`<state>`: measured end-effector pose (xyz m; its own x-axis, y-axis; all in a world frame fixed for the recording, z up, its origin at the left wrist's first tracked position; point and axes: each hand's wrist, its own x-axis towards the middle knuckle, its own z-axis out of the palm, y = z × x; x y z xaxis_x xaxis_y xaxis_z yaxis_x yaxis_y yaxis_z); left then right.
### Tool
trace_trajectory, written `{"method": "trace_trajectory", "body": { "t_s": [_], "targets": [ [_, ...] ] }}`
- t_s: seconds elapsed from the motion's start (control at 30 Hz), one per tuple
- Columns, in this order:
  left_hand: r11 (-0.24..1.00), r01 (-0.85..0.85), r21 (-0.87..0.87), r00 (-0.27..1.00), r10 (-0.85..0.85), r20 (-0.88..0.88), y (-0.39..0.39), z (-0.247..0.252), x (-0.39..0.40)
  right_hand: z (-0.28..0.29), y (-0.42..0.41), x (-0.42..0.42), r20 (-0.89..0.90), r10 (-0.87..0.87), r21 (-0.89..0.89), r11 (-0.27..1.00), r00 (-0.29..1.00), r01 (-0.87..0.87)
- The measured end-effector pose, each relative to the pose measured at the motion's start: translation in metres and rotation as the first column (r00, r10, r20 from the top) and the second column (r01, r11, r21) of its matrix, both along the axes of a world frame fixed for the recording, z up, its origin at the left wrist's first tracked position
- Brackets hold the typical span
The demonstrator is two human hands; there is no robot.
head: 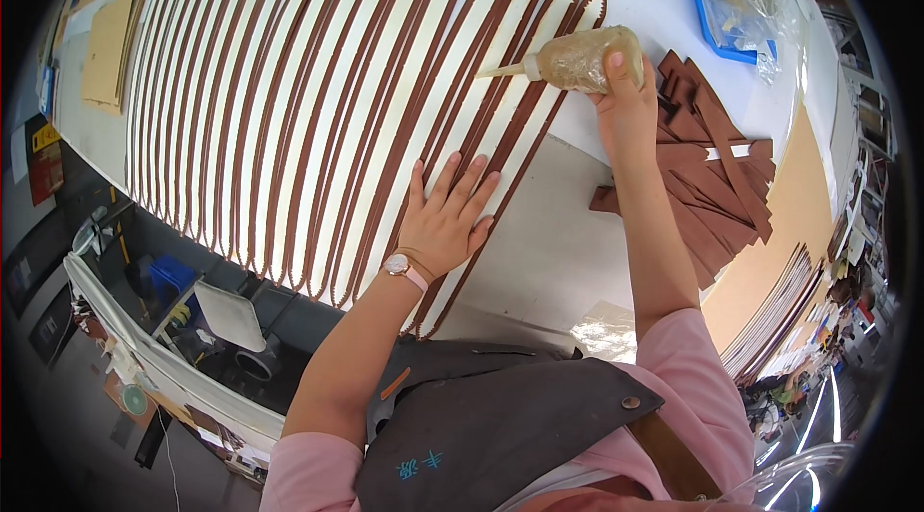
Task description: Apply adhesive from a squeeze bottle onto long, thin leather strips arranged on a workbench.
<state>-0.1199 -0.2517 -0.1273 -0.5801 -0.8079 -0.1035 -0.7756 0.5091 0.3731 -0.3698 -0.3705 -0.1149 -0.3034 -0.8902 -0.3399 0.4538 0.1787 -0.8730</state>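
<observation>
My right hand (629, 90) grips a translucent squeeze bottle (585, 59) tilted on its side, its long narrow nozzle pointing left over the strips. Many long brown-edged strips (375, 93) with pale middles and pointed, notched ends lie side by side across the table. My left hand (451, 212) rests flat on the strips nearest me, fingers spread, a watch on its wrist. Whether any liquid leaves the nozzle cannot be seen.
A pile of brown flat pieces (711, 180) lies to the right. Behind it is a blue tray (704, 21) with clear plastic bags. More strips (776, 317) lie on tan board at the right. A stool (229, 317) stands beyond the table's near left edge.
</observation>
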Motion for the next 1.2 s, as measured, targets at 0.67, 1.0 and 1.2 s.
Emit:
{"method": "trace_trajectory", "body": {
  "t_s": [0.67,1.0,1.2],
  "targets": [
    [1.0,-0.003,-0.002,0.999,0.003,-0.035,-0.001,0.0,0.0,0.013,-0.047,-0.019,-0.218,-0.12,-0.216,0.974,0.969,0.072],
    [0.998,-0.004,0.058,0.996,0.009,-0.086,-0.004,0.007,0.003,0.036,-0.051,-0.038,0.447,-0.051,-0.18,0.973,0.893,0.145],
    [0.991,-0.033,0.131,0.97,0.063,-0.234,-0.013,0.027,0.017,0.057,-0.071,-0.046,-0.018,-0.036,-0.344,0.938,0.999,0.028]
  ]
}}
